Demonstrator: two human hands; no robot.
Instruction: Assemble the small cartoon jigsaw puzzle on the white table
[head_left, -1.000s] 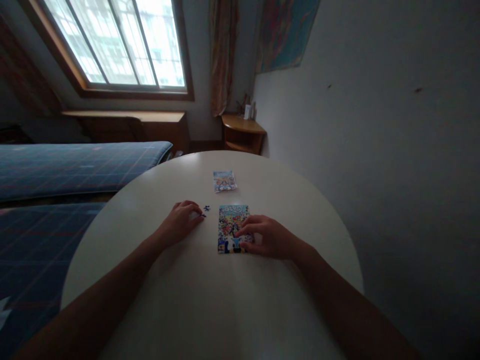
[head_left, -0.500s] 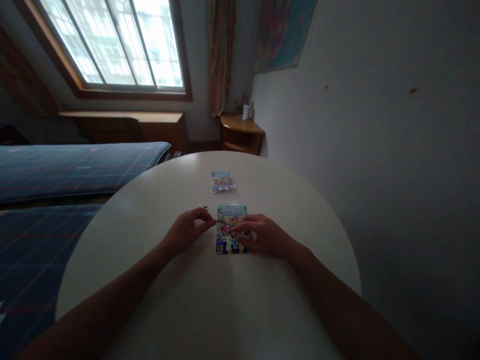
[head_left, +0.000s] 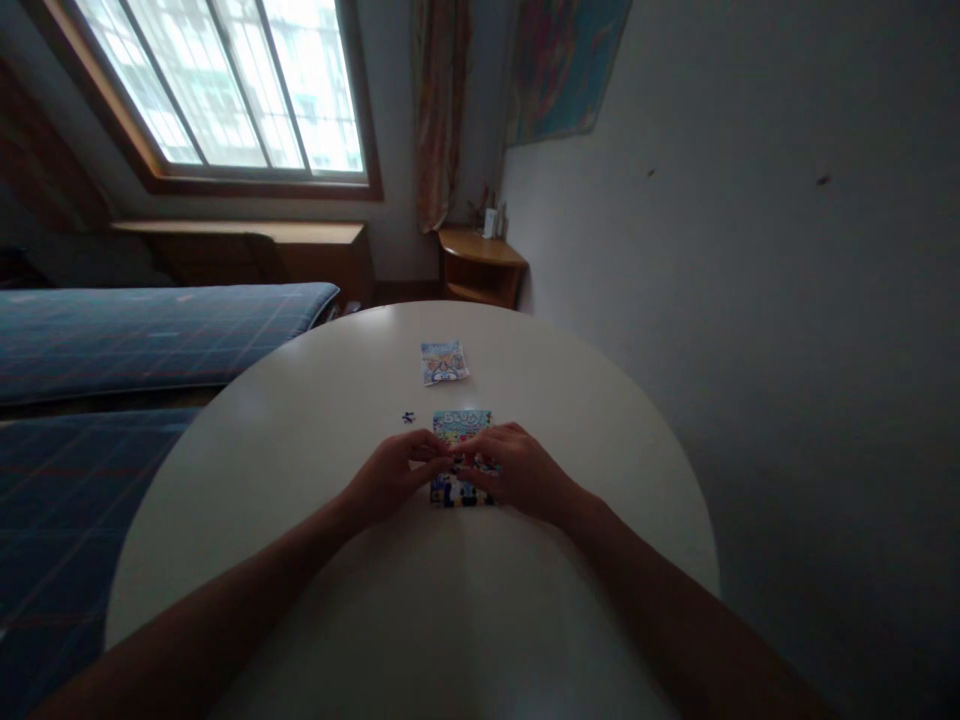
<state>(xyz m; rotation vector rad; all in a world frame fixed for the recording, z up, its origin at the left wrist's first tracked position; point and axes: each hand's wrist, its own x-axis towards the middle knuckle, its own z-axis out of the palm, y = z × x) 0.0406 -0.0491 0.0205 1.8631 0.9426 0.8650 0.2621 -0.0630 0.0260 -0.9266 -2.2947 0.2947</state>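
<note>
A colourful jigsaw puzzle (head_left: 463,420), with cartoon figures and lettering along its top, lies flat on the round white table (head_left: 570,400). My left hand (head_left: 397,475) reaches over its left side, thumb and fingertips brought together on a small puzzle piece that is mostly hidden. From the right, my right hand (head_left: 521,470) rests on the puzzle, thumb and index finger apart, their tips close to those of my left hand. Both hands cover the puzzle's middle. Some small loose puzzle pieces (head_left: 408,417) lie just left of its upper corner.
A small printed picture sheet or packet (head_left: 444,363) lies farther back on the table. To the left are blue plaid mattresses (head_left: 150,335). A wooden corner shelf (head_left: 482,247) stands behind the table, and a bare wall (head_left: 750,350) runs along the right.
My left hand has moved right, from the puzzle's left edge to over its middle, bringing a small dark piece along. My right hand has shifted slightly left, and its fingertips now meet the left's.
</note>
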